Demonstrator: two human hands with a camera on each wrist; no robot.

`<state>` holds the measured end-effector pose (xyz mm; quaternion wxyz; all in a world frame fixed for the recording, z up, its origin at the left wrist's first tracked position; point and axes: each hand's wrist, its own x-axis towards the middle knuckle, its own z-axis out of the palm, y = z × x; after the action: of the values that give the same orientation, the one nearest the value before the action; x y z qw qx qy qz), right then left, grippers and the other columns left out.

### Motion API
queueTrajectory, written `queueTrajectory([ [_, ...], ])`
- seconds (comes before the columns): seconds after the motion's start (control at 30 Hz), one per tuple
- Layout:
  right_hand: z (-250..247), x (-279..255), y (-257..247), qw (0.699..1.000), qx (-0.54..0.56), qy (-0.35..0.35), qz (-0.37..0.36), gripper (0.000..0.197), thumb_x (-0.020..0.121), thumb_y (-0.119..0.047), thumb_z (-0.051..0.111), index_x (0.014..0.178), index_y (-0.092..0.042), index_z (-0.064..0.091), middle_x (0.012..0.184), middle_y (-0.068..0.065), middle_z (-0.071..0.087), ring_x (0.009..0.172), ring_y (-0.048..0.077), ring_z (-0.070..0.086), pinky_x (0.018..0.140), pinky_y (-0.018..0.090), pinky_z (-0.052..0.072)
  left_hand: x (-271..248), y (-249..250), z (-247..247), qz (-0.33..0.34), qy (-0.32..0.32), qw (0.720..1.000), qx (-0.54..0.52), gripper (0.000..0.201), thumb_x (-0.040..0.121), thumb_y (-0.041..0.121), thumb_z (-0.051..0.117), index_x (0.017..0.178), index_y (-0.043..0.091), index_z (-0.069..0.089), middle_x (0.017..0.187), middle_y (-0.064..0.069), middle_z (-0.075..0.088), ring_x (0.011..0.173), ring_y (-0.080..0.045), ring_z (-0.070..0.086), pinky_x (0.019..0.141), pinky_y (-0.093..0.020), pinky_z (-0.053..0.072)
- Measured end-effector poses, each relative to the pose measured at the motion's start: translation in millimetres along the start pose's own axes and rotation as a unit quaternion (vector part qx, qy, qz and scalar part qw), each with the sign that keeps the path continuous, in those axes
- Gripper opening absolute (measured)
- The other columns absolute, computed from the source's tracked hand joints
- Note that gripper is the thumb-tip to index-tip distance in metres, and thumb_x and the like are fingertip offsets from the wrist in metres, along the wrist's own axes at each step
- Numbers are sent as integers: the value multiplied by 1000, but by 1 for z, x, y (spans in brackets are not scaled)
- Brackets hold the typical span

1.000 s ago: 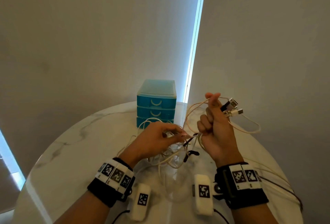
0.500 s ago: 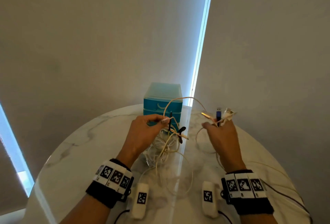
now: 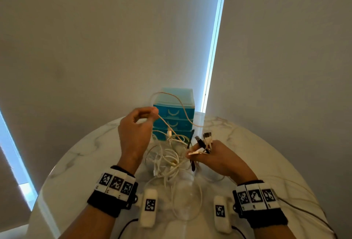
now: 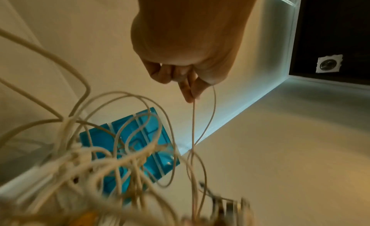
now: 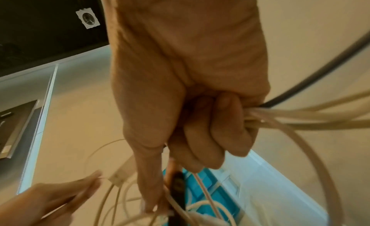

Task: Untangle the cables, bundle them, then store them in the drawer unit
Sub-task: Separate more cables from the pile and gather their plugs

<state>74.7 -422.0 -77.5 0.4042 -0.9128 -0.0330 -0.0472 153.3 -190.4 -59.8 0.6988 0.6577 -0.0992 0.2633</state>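
Observation:
A tangle of white cables [image 3: 167, 160] lies on the round marble table [image 3: 76, 162] between my hands. My left hand [image 3: 136, 136] is raised and pinches one thin cream cable [image 3: 182, 105] between thumb and forefinger; the pinch shows in the left wrist view [image 4: 191, 93]. That cable loops up in front of the blue drawer unit [image 3: 174, 112], whose drawers are closed. My right hand [image 3: 219, 159] grips a bunch of cable ends, their plugs [image 3: 204, 140] sticking up past the fingers [image 5: 226, 131]. A black cable [image 3: 192, 162] hangs among them.
The drawer unit stands at the table's far edge against grey blinds with a bright gap [image 3: 213, 48]. More cable loops [image 3: 186, 200] lie near the front edge. Thin wires [image 3: 301, 206] trail over the right side of the table.
My left hand has risen and pulled the cream cable up into a taller loop. My right hand has dropped and moved in toward the tangle, still holding the plugs.

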Motion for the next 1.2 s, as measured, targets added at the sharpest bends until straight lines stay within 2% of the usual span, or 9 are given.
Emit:
queueTrajectory([
  [0.17,-21,-12,5,996,33,79,13,11,80,-35,92,86,-37,82,93,-15,80,87,0,73,84,29,52,18,0,-23,5,115,992,-48,8,94,27,81,102,25,79,99,9,81,100,-9,76,101,-44,60],
  [0.33,-40,-20,-12,935,229,268,-31,9,89,-28,84,95,-26,77,66,-18,70,64,1,61,69,31,43,6,1,-9,25,29,999,-20,6,94,27,82,100,25,81,96,11,82,98,-9,76,96,-41,61],
  [0.53,-24,-23,-40,933,179,304,-76,21,89,-40,83,102,-28,72,73,-3,73,65,1,67,63,15,49,-8,8,3,51,-34,998,8,10,92,29,85,100,24,82,97,13,81,97,-5,76,89,-25,60],
  [0.6,-28,-22,-36,914,218,335,-71,19,92,-43,79,97,-27,69,61,-6,64,55,3,57,59,21,46,-9,9,2,53,-45,998,9,10,92,29,84,100,23,82,96,12,81,95,-4,76,84,-19,60],
  [0.77,-22,-19,-32,969,108,215,-50,20,94,-52,73,99,-32,75,73,-18,72,65,1,68,64,26,49,-16,23,7,36,-101,994,-37,14,93,28,82,104,19,81,101,8,82,92,-6,77,78,-19,60],
  [0.87,-8,-7,-28,980,38,183,-74,32,88,-63,74,114,-45,75,75,-13,71,73,3,69,73,29,56,-25,32,12,38,-175,983,-50,16,95,24,80,109,15,79,102,2,81,60,-8,67,55,-20,54],
  [0.93,-9,2,-25,980,32,174,-89,13,95,-55,70,103,-49,78,81,-15,75,79,4,72,79,35,60,-29,34,11,54,-208,976,-47,18,95,22,80,112,16,78,105,1,80,51,-14,60,50,-22,51],
  [1.07,-31,15,-35,980,6,179,-91,31,106,-44,59,90,-26,78,78,-7,74,78,10,72,80,40,59,-26,35,8,48,-228,971,-57,35,97,20,77,131,24,70,117,3,77,59,-14,65,54,-24,56],
  [1.2,-67,28,-54,963,92,234,-99,40,111,-36,52,84,-12,69,79,-1,70,73,14,66,75,27,52,-23,21,15,23,-349,936,28,61,97,35,74,151,44,45,134,13,69,91,-17,76,85,-34,64],
])
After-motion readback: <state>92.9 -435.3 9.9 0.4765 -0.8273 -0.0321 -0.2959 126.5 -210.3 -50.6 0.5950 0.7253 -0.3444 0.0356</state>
